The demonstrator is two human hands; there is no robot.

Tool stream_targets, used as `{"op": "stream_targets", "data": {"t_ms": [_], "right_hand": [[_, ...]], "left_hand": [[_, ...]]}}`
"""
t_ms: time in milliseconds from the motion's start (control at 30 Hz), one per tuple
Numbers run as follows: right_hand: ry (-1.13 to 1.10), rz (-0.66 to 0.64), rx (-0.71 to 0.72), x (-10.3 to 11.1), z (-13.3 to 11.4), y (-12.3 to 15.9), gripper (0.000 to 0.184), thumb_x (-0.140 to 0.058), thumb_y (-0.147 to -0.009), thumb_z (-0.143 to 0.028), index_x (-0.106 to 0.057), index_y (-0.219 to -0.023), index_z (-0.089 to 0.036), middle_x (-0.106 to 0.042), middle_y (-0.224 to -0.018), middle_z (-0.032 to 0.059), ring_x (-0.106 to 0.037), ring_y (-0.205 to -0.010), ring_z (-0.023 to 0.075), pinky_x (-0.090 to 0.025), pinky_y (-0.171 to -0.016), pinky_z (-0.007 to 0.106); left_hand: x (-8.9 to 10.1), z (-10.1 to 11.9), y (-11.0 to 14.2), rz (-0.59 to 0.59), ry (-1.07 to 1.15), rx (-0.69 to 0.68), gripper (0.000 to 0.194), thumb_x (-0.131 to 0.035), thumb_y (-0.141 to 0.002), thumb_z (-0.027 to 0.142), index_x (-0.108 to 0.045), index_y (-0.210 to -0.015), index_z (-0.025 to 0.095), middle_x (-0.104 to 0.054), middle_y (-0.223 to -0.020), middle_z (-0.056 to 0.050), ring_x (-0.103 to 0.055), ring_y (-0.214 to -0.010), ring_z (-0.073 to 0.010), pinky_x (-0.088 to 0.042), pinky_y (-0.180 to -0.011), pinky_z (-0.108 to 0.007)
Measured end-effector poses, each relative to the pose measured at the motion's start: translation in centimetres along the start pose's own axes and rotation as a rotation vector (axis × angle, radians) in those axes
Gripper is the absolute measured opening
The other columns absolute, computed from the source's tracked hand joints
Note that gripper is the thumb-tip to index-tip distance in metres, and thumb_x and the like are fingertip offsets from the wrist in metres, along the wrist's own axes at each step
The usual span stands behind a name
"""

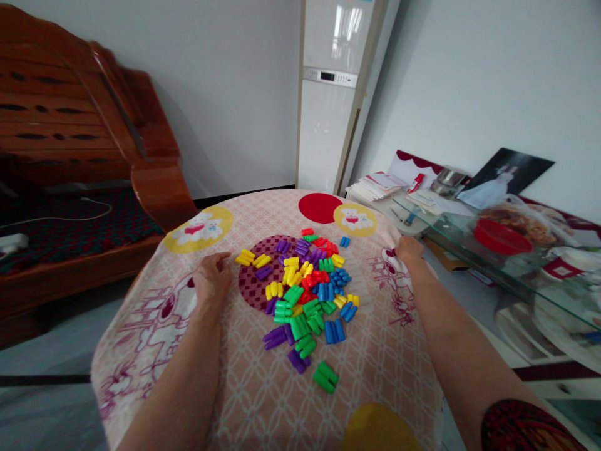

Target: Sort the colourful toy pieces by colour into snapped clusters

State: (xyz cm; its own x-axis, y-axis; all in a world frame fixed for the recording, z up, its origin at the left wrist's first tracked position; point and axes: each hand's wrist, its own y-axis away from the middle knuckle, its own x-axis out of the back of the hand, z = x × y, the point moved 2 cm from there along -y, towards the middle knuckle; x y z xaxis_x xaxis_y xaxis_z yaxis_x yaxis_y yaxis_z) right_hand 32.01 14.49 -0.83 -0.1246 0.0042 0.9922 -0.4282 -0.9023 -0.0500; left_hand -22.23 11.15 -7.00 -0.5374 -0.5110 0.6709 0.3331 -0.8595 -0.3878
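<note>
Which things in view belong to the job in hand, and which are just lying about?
Likely the job:
yellow pieces, nearest the left hand
red pieces
green pieces
blue pieces
purple pieces
tablecloth under them, right hand at its edge

Likely just lying about:
paper stack
photo
red bowl

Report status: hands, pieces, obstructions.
Left hand beside yellow pieces. Right hand at tablecloth edge. Coloured pieces loosely piled between. Glass shelf beyond right hand.
</note>
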Motion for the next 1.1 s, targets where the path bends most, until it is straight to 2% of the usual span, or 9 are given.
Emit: {"op": "stream_targets", "data": {"t_ms": [233, 333, 467, 533, 633, 733, 867, 1000, 1100], "right_hand": [[0.034, 0.023, -0.078, 0.9, 3.3, -0.7, 0.034, -0.060, -0.090, -0.024, -0.073, -0.115, -0.006, -0.072, -0.109, 0.0263, -0.070, -0.107, 0.0316, -0.054, -0.089, 0.038], [-0.023, 0.087, -0.097, 0.8, 2.2, -0.2, 0.037, -0.054, -0.094, -0.027, -0.070, -0.119, -0.006, -0.072, -0.109, 0.0264, -0.070, -0.106, 0.0318, -0.053, -0.090, 0.039], [-0.141, 0.145, 0.189, -0.6, -1.0, 1.3, 0.045, -0.039, -0.102, -0.033, -0.059, -0.134, -0.009, -0.067, -0.127, 0.0206, -0.062, -0.121, 0.0272, -0.046, -0.103, 0.036], [-0.147, 0.089, 0.355, -1.7, -0.8, 1.8, 0.044, -0.040, -0.102, -0.032, -0.055, -0.139, -0.014, -0.063, -0.137, 0.0152, -0.054, -0.130, 0.0237, -0.041, -0.109, 0.033], [-0.072, 0.023, 0.214, -2.6, 2.3, 2.1, 0.039, -0.038, -0.102, -0.026, -0.058, -0.132, -0.013, -0.063, -0.134, 0.0161, -0.053, -0.129, 0.0240, -0.039, -0.108, 0.033], [-0.030, 0.094, 0.059, -2.6, 3.9, 3.5, 0.045, -0.032, -0.103, -0.032, -0.057, -0.130, -0.007, -0.061, -0.132, 0.0211, -0.053, -0.128, 0.0281, -0.039, -0.108, 0.039], [-0.052, 0.149, 0.339, -3.2, 1.1, 7.6, 0.046, -0.046, -0.097, -0.035, -0.054, -0.137, -0.014, -0.056, -0.142, 0.0166, -0.047, -0.135, 0.0273, -0.037, -0.112, 0.039], [-0.040, 0.135, 0.375, -3.9, 1.5, 10.6, 0.040, -0.046, -0.097, -0.034, -0.059, -0.131, -0.016, -0.062, -0.131, 0.0156, -0.052, -0.127, 0.0286, -0.038, -0.110, 0.041], [0.043, 0.149, 0.200, -3.8, 2.9, 10.9, 0.042, -0.037, -0.101, -0.033, -0.061, -0.125, -0.009, -0.063, -0.127, 0.0212, -0.055, -0.124, 0.0313, -0.038, -0.109, 0.042]], "left_hand": [[-0.1, -0.2, 0.0, -0.002, -0.027, -0.010, 0.030, -0.053, -0.079, 0.021, -0.072, -0.102, 0.017, -0.072, -0.102, -0.011, -0.067, -0.096, -0.0246, -0.052, -0.094, -0.037], [-0.2, 0.0, -0.1, -0.012, -0.027, -0.024, 0.030, -0.053, -0.079, 0.021, -0.072, -0.102, 0.017, -0.072, -0.102, -0.010, -0.066, -0.095, -0.0250, -0.053, -0.094, -0.038], [-0.1, 0.2, -0.1, 0.001, -0.019, -0.027, 0.031, -0.051, -0.081, 0.021, -0.072, -0.104, 0.019, -0.072, -0.104, -0.010, -0.067, -0.097, -0.0258, -0.053, -0.094, -0.040], [-0.1, 0.2, -0.1, 0.001, -0.019, -0.029, 0.031, -0.051, -0.080, 0.021, -0.072, -0.103, 0.018, -0.072, -0.104, -0.011, -0.067, -0.098, -0.0262, -0.053, -0.094, -0.041], [-0.2, 0.0, -0.3, -0.014, -0.014, -0.027, 0.030, -0.053, -0.079, 0.021, -0.072, -0.101, 0.018, -0.072, -0.104, -0.011, -0.067, -0.098, -0.0265, -0.052, -0.095, -0.041], [-0.5, 0.1, -0.3, -0.021, 0.008, -0.024, 0.029, -0.054, -0.078, 0.021, -0.072, -0.101, 0.017, -0.072, -0.104, -0.011, -0.067, -0.099, -0.0266, -0.052, -0.096, -0.041], [-0.4, 0.9, -0.2, -0.027, 0.055, -0.012, 0.032, -0.053, -0.077, 0.017, -0.073, -0.102, 0.016, -0.073, -0.106, -0.012, -0.067, -0.099, -0.0256, -0.053, -0.096, -0.039], [1.6, 0.3, -0.5, 0.145, 0.121, 0.112, 0.040, -0.046, -0.077, 0.013, -0.073, -0.106, 0.015, -0.073, -0.106, -0.011, -0.067, -0.098, -0.0236, -0.053, -0.094, -0.038], [3.8, -1.9, -0.9, 0.356, 0.203, 0.310, 0.046, -0.038, -0.077, 0.012, -0.071, -0.109, 0.012, -0.072, -0.097, -0.010, -0.068, -0.091, -0.0213, -0.054, -0.088, -0.035]]}}
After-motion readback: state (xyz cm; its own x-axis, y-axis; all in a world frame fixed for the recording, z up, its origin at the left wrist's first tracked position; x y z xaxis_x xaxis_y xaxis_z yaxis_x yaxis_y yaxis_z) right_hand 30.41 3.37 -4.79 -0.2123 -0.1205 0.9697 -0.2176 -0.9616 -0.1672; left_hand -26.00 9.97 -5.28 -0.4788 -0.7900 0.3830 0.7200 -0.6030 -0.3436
